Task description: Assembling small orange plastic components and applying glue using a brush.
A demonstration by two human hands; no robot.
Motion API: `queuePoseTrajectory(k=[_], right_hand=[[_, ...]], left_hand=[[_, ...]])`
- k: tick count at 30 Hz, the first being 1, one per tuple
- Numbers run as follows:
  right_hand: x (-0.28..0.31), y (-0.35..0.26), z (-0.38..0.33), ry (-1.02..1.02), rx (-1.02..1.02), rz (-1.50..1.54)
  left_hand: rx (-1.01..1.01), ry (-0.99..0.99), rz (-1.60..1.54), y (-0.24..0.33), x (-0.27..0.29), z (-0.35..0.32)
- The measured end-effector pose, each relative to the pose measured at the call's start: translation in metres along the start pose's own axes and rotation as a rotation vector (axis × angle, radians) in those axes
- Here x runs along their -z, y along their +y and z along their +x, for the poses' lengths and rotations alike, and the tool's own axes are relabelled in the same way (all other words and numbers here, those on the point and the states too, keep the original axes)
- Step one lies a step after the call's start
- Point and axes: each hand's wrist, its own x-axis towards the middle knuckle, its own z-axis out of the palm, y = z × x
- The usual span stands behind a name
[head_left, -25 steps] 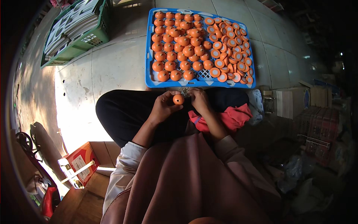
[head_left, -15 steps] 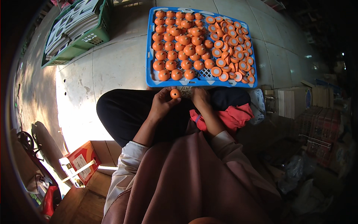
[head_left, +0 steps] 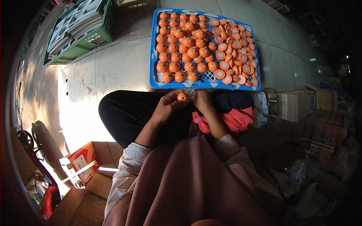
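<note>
My left hand (head_left: pixel 168 105) is closed around a small orange ball (head_left: pixel 183 97) with a dark hole facing up. Right beside it, my right hand (head_left: pixel 202 100) is closed, its fingertips close to the ball; what they pinch is too small to make out. Thin pale strands (head_left: pixel 189 91) show between the two hands. Just beyond them lies a blue tray (head_left: pixel 154 71). Rows of round orange pieces (head_left: pixel 175 57) with small stems fill its left side, some stacked on others. Its right side holds a loose heap of orange half-rounds (head_left: pixel 235 43) with pale flat faces.
A red cloth (head_left: pixel 237 119) lies on my right leg. At the far left stands a green crate (head_left: pixel 94 37) with stacked white sheets. A red-orange box (head_left: pixel 83 164) is at the near left. Stacked blocks (head_left: pixel 290 106) and a dark red crate (head_left: pixel 322 128) stand right.
My left hand has shifted slightly right with the orange ball, bringing it closer to my right hand. Less of the pale strands shows now. The view has moved slightly.
</note>
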Motion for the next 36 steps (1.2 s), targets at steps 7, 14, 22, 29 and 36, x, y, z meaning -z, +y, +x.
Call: queuePoseTrajectory(k=[7,14,22,29,36], right_hand=[[0.057,-0.029,-0.045,0.175,-0.022,0.798],[0.066,-0.05,-0.043,0.223,0.026,0.809],[0.07,-0.054,-0.038,0.393,0.336,0.472],[0.064,-0.061,-0.036,0.395,0.406,0.458],[0.071,-0.059,-0.039,0.335,0.364,0.501]], left_hand=[[0.116,-0.051,-0.145,0.002,-0.008,-0.002],[0.068,-0.048,-0.129,-0.002,-0.009,-0.004],[0.046,-0.011,-0.101,-0.006,-0.007,-0.002],[0.0,-0.05,-0.071,-0.009,-0.008,-0.003],[0.015,-0.047,-0.135,-0.005,-0.008,-0.004]])
